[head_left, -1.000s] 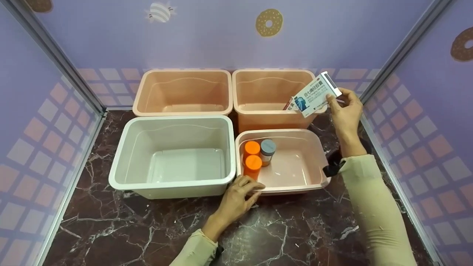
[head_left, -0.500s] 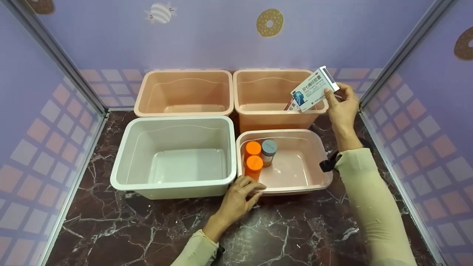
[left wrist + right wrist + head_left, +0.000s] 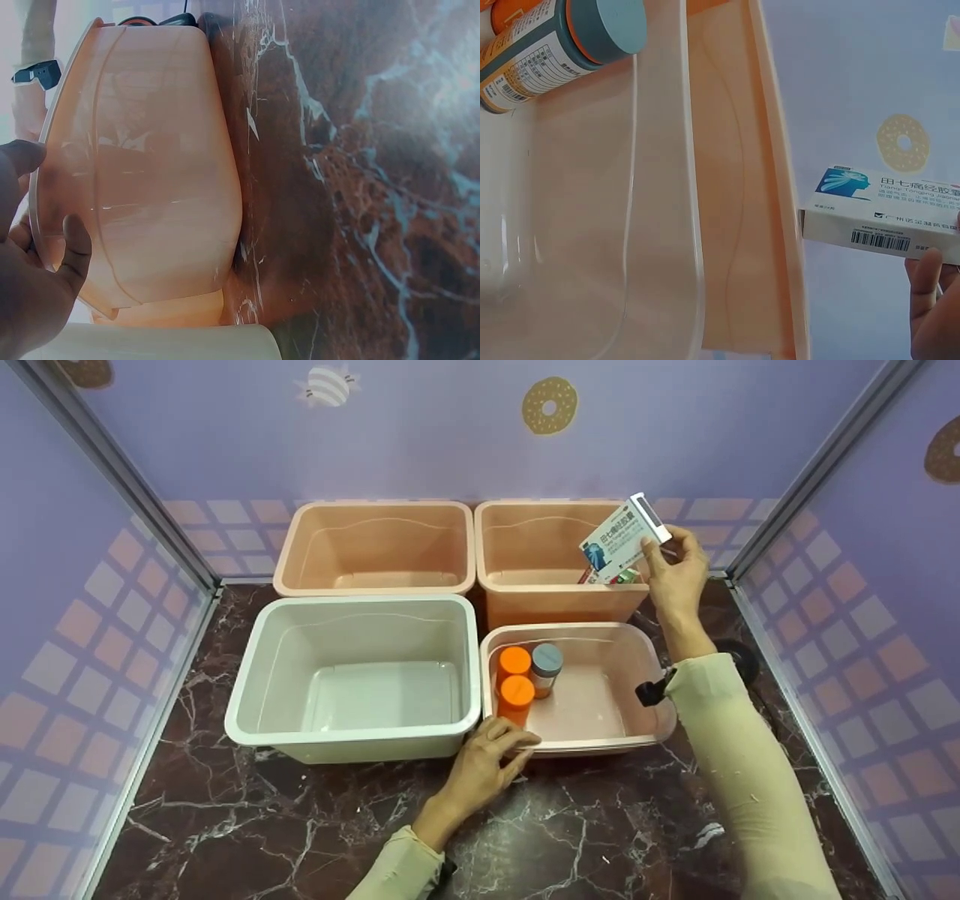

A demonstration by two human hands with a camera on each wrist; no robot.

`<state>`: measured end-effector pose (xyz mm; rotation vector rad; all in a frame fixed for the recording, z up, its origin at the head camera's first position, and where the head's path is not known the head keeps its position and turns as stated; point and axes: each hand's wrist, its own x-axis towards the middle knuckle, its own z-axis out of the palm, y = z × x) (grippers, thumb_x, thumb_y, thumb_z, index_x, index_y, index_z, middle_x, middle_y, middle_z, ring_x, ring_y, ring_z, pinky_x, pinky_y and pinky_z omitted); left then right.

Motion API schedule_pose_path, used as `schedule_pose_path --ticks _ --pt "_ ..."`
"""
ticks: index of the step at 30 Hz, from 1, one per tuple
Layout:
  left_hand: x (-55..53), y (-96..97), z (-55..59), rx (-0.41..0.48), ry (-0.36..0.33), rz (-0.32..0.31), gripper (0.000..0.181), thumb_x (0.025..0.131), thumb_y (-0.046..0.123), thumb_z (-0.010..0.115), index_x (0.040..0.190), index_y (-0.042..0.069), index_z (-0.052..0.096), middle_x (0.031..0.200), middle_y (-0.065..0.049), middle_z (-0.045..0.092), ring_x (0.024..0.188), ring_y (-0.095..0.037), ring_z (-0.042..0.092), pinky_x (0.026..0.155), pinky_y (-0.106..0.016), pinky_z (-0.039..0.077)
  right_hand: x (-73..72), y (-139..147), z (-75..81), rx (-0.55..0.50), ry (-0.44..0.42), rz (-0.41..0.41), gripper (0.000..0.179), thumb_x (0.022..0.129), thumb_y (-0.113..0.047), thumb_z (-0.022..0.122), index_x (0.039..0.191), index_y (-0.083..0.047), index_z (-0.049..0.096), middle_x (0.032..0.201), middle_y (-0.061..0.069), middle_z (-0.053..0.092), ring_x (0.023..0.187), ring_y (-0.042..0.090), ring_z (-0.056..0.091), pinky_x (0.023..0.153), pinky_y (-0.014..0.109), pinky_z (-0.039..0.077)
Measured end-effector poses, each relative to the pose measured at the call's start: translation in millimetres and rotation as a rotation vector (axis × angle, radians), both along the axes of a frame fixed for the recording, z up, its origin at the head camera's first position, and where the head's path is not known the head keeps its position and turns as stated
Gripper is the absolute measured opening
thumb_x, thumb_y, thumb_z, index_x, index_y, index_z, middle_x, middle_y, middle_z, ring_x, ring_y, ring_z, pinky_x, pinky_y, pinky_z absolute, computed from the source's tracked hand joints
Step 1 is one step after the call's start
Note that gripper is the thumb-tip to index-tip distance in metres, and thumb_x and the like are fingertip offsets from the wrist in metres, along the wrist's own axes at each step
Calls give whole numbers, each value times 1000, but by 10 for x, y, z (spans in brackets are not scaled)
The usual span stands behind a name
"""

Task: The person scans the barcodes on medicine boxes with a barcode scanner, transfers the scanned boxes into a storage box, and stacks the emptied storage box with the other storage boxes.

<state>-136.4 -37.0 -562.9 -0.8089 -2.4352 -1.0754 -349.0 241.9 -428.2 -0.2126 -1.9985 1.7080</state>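
In the head view my right hand [image 3: 679,574] pinches a white and blue medicine box [image 3: 621,540], tilted over the right part of the back right peach bin [image 3: 559,598]. The right wrist view shows the box's printed face and its barcode side [image 3: 881,238]. Below it, other small boxes [image 3: 628,577] show partly inside that bin. My left hand [image 3: 484,757] holds the front rim of the pink bin [image 3: 592,746], thumb outside its wall in the left wrist view. Two orange-capped bottles [image 3: 516,690] and a grey-capped bottle [image 3: 546,660] stand in this bin's left end.
A white bin [image 3: 352,739] stands left of the pink one, and another peach bin [image 3: 375,589] behind it. Patterned walls [image 3: 450,435] enclose the dark marbled table [image 3: 375,825] at the back and both sides.
My right hand has moved left and slightly away with the medicine box. More of a green and white box now shows beneath it. My left hand stays at the rim.
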Motion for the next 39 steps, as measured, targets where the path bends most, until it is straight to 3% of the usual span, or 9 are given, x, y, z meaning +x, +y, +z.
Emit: schedule_pose_path --ticks 12,19,29,39 --pt "-18 -1 -6 0 31 -4 21 87 19 76 107 21 73 98 6 64 97 -14 58 90 -30 50 -40 -117 -79 18 17 27 30 91 -13 72 120 -7 64 107 6 67 105 21 69 85 25 59" --pt "-31 2 5 8 31 -13 19 88 20 76 107 21 73 98 6 64 97 -14 58 90 -29 50 -80 -159 -174 157 -38 -5 31 91 -17 72 120 -8 65 116 14 69 107 23 69 91 28 57" --pt "-30 0 1 4 34 -10 18 90 22 74 108 22 73 98 6 65 97 -15 59 91 -30 49 -104 -216 -267 230 -77 18 34 91 -16 72 122 -6 65 114 14 68 104 22 69 87 24 56" --pt "-3 0 -17 5 22 -5 17 91 23 73 108 22 73 99 6 65 98 -14 59 91 -30 50 -108 -259 -349 240 -106 81 36 90 -10 70 124 -1 64 114 16 67 103 24 68 82 23 56"
